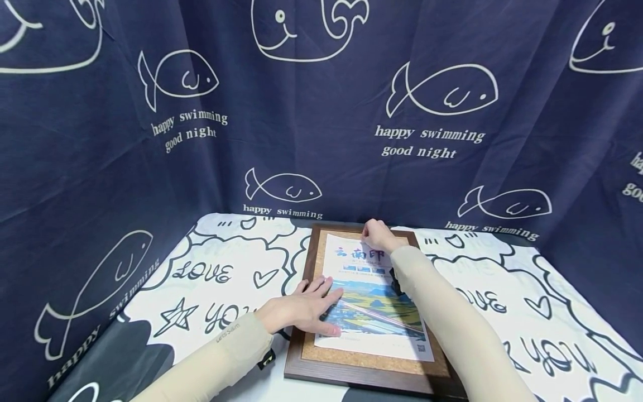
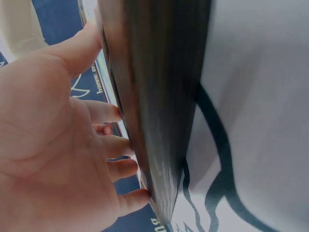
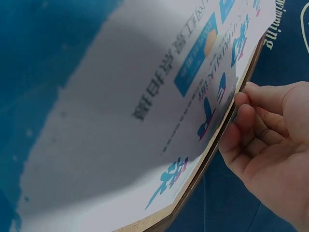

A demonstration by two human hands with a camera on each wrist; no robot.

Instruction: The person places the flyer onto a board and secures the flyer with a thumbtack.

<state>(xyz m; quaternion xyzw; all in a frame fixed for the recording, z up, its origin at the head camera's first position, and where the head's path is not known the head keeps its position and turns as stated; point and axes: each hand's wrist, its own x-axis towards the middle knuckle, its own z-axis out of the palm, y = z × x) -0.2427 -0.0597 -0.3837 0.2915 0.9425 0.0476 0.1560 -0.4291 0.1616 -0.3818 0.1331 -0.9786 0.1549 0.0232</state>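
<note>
A printed poster (image 1: 372,301) with a landscape and large Chinese characters lies on a cork board (image 1: 313,354) in a dark brown wooden frame (image 1: 326,373). My left hand (image 1: 308,307) rests with spread fingers on the poster's left side. From below, the left wrist view shows these fingers (image 2: 120,147) reaching over the frame's edge. At the poster's top edge, my right hand (image 1: 379,235) has its thumb and fingers drawn together. In the right wrist view, its fingertips (image 3: 240,113) pinch a small thing against the paper, almost wholly hidden; I cannot tell what it is.
The framed board lies on a white cloth (image 1: 221,259) printed with black words, hearts and stars. A dark blue curtain (image 1: 321,128) with white fish drawings hangs close behind the board and along both sides. My right forearm (image 1: 452,312) crosses the board's right side.
</note>
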